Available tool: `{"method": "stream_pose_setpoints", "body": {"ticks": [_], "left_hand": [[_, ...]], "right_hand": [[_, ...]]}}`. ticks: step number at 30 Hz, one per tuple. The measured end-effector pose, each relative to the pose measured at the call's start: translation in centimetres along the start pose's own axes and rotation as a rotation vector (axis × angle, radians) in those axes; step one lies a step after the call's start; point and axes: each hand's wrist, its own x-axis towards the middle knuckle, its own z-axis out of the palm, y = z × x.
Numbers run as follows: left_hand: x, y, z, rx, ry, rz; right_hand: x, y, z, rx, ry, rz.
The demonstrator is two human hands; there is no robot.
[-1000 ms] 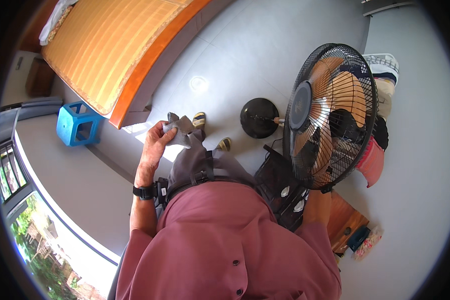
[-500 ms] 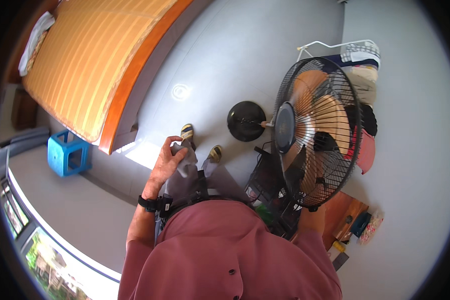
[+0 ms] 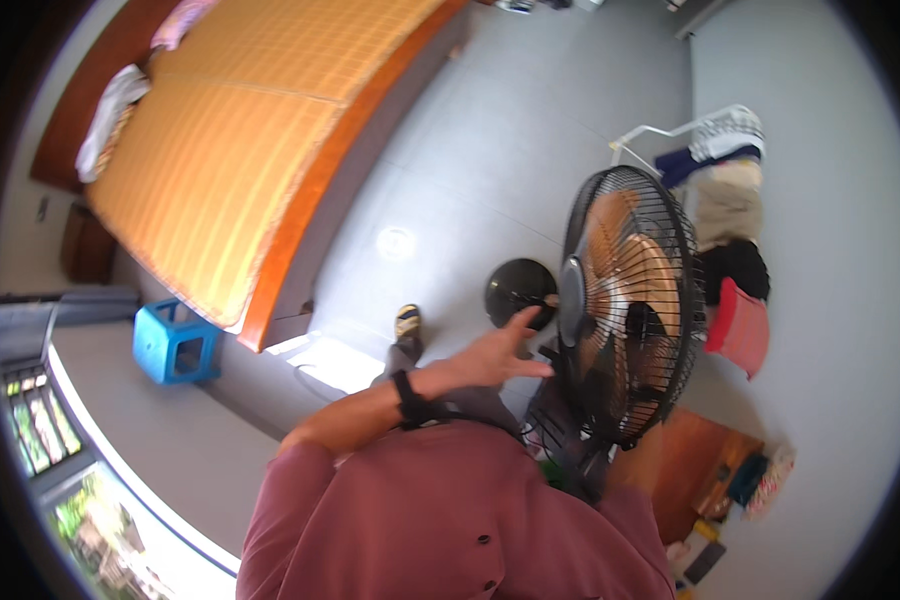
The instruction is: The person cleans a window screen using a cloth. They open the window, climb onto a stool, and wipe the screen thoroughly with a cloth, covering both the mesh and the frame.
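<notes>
A black, round wire-caged electric fan (image 3: 635,310) with translucent amber-brown blades (image 3: 650,262) stands right of centre, its dark disc-shaped front hub (image 3: 572,300) turned leftward. Individual blades show through the wires. Its glossy black circular base (image 3: 518,288) rests on the grey floor (image 3: 460,190).

A fan (image 3: 630,310) occupies the right of centre, its cage just right of a round base (image 3: 510,292) on the floor (image 3: 420,200), the person's left hand (image 3: 485,358) just left of the cage. Beyond the fan to the right, clothes (image 3: 732,200) hang on a rack (image 3: 660,131) beside the wall (image 3: 830,300); a cabinet (image 3: 715,455) sits nearer the person, below them in view. At upper left lies a bed (image 3: 300,230) with a mat (image 3: 230,150) on top. A stool (image 3: 160,345) stands near its closest corner, with a window (image 3: 95,515) at lower left.
</notes>
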Motion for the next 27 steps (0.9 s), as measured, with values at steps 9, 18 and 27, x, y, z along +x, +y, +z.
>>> {"method": "stream_pose_setpoints", "body": {"ticks": [9,18,27], "left_hand": [[3.3,1.4,5.9,-0.198,0.029,0.060],[2.6,3.1,7.4,-0.223,0.093,0.088],[1.0,1.8,9.0,-0.091,0.195,0.078]], "right_hand": [[3.7,2.6,1.5,0.042,-0.190,-0.098],[7.3,3.9,-1.0,0.101,-0.232,-0.143],[6.6,4.6,-4.3,0.088,-0.190,-0.082]]}}
